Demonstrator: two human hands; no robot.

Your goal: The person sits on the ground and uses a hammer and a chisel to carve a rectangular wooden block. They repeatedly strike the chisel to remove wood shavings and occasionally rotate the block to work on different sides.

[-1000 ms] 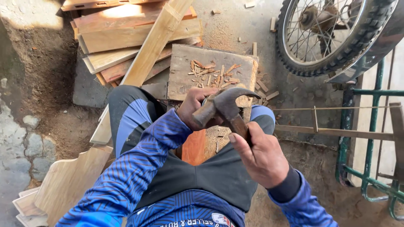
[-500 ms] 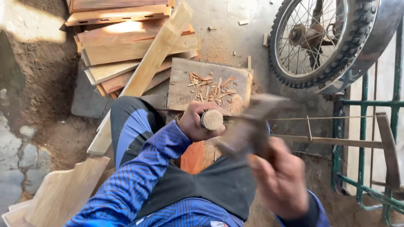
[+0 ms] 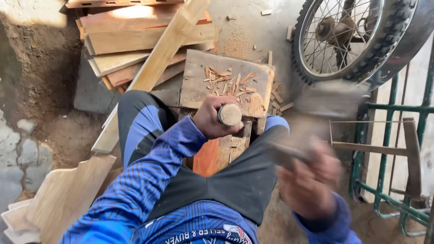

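Observation:
My left hand (image 3: pixel 209 119) is closed around a chisel whose round wooden handle end (image 3: pixel 229 114) faces up. It stands over a reddish wood piece (image 3: pixel 205 159) between my knees. My right hand (image 3: pixel 311 180) is blurred low on the right, away from the chisel, and grips a hammer (image 3: pixel 287 152) by its handle. The hammer's head is smeared by motion. Just beyond my left hand lies a grey wooden board (image 3: pixel 196 79) strewn with wood chips (image 3: pixel 228 80).
A stack of planks (image 3: pixel 135 38) lies at the top left, with a long pale plank (image 3: pixel 159 68) leaning across it. A shaped board (image 3: pixel 63 194) rests at the lower left. A spoked wheel (image 3: pixel 344 38) and a green metal frame (image 3: pixel 392 199) stand on the right.
The hammer was over the chisel's handle a second ago. My right hand has swung it back to the right and down. My left hand keeps the chisel in place.

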